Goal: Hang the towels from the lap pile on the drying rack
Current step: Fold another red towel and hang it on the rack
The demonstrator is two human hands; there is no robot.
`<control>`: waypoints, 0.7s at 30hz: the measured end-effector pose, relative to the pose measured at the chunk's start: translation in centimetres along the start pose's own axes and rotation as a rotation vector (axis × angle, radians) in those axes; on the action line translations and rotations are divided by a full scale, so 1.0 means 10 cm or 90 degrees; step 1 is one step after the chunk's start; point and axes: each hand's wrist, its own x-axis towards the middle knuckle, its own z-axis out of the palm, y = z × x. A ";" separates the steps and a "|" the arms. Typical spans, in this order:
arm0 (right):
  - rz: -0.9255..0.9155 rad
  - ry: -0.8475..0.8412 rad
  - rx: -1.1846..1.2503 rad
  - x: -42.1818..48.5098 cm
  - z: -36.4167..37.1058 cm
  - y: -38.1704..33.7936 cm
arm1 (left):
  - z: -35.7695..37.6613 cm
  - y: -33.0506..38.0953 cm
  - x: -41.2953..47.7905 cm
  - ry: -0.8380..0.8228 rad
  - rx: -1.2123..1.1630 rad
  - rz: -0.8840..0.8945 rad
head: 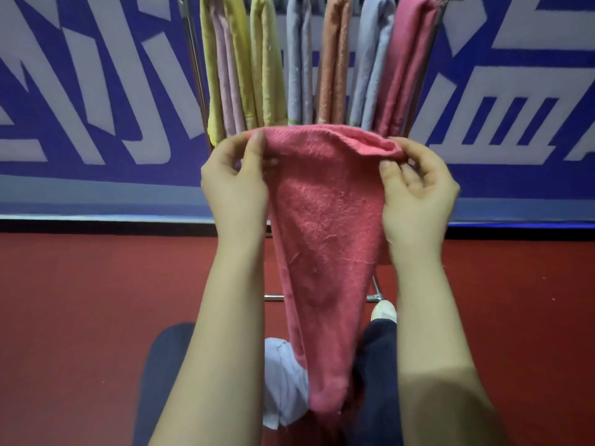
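A pink towel hangs in front of me, stretched along its top edge and tapering down to my lap. My left hand pinches its upper left corner, and my right hand pinches the upper right corner. Underneath, a pale lavender-white towel lies on my lap between my dark trouser legs. Straight ahead stands the drying rack, a metal frame with several towels hanging on it: yellow, grey-blue, orange, and pink.
Behind the rack is a blue wall with large white shapes. The floor is red. The rack's metal foot rests on the floor near my white shoe.
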 end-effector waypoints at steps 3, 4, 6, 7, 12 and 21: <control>-0.080 0.049 0.042 0.08 0.08 -0.20 | 0.13 0.25 0.04 0.031 -0.036 0.074; -0.115 0.063 0.057 0.08 0.11 -0.25 | 0.18 0.34 0.03 0.039 -0.052 0.103; -0.182 0.069 0.080 0.06 0.17 -0.33 | 0.25 0.44 0.01 0.041 -0.064 0.150; -0.187 0.058 0.082 0.06 0.19 -0.33 | 0.26 0.45 0.03 0.033 -0.049 0.154; 0.102 -0.051 -0.073 0.20 0.06 -0.30 | 0.13 0.24 0.27 -0.067 0.176 -0.070; 0.025 -0.037 -0.141 0.21 -0.07 -0.30 | 0.05 0.26 0.18 0.017 0.072 -0.034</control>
